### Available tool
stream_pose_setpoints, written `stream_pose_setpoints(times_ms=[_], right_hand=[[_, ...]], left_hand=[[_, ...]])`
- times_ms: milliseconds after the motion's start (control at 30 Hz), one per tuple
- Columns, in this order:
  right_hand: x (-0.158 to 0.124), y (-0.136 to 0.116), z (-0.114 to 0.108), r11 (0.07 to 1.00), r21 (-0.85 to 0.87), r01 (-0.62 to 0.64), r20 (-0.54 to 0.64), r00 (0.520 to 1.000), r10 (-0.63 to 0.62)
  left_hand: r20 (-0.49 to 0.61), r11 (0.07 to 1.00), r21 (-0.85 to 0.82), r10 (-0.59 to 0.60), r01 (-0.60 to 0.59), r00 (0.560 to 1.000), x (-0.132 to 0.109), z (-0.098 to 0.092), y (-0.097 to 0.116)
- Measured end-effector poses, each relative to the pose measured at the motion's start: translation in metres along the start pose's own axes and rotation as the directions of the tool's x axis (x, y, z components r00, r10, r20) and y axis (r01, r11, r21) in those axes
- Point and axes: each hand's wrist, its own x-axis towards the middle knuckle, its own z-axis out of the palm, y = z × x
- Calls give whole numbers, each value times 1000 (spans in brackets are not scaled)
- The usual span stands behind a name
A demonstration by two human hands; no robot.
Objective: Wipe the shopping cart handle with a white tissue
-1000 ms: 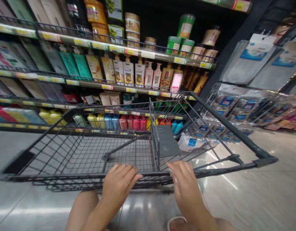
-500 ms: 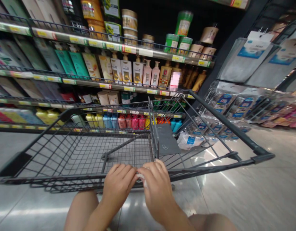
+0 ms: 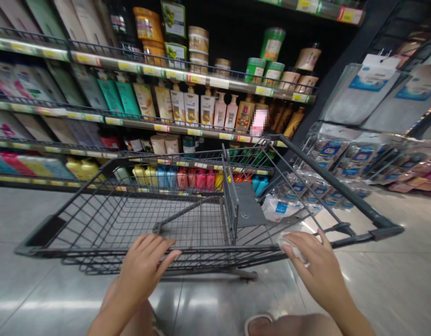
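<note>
Both hands at the near rim of a dark wire shopping cart [image 3: 197,250], a white cloth in the right

With clock directions taken from the cart's middle, the cart stands side-on just in front of the person, its handle [image 3: 341,184] between 2 and 3 o'clock and its narrower front end at 9. A grey seat panel [image 3: 248,205] lies at 3 o'clock, behind an upright wire divider.

The right hand [image 3: 315,261] is at 4 o'clock, by the near rim. It holds a crumpled white cloth [image 3: 302,254], or perhaps a tissue, between thumb and curled fingers; part of it sticks out against the rim. The left hand [image 3: 147,263] is at 8 o'clock, palm down over the same rim, thumb spread away from the fingers. It looks loose, but I cannot tell whether the hidden fingertips hook around the bar. The two hands are well apart.

At 5 o'clock, below the cart, a light-edged shoe [image 3: 259,322] rests on the shiny tiled floor [image 3: 201,303].

Beyond the far side, small coloured bottles [image 3: 201,179] show at 12 o'clock through the mesh, with white pump bottles [image 3: 192,107] on a higher shelf. Teal pump bottles [image 3: 127,95] are between 10 and 11, orange jars [image 3: 148,30] at 11, green tubs [image 3: 273,44] at 1. Hanging packs [image 3: 329,149] fill 2 o'clock.
</note>
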Motion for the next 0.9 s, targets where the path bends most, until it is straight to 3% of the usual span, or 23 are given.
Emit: stream_pose_setpoints(times_ms=[100, 233, 367, 667, 800, 900], right_hand=[[-1, 5, -4, 998, 21, -56, -35, 998, 57], [5, -14, 4, 996, 69, -63, -36, 997, 66], [16, -55, 20, 996, 92, 22, -21, 1000, -20], [42, -171, 42, 971, 240, -6, 49, 999, -6], [57, -201, 58, 958, 284, 26, 28, 999, -35], [67, -209, 65, 929, 368, 33, 86, 994, -69]], left_hand=[[5, 999, 0, -38, 38, 999, -14, -3, -14], [-13, 998, -27, -62, 62, 998, -18, -2, -13], [-6, 996, -41, -78, 77, 997, -13, -6, -6], [2, 992, -60, -110, 110, 994, -13, -7, 0], [47, 992, -53, -109, 111, 993, -17, -7, -1], [74, 994, -25, -100, 102, 992, -21, -5, -4]])
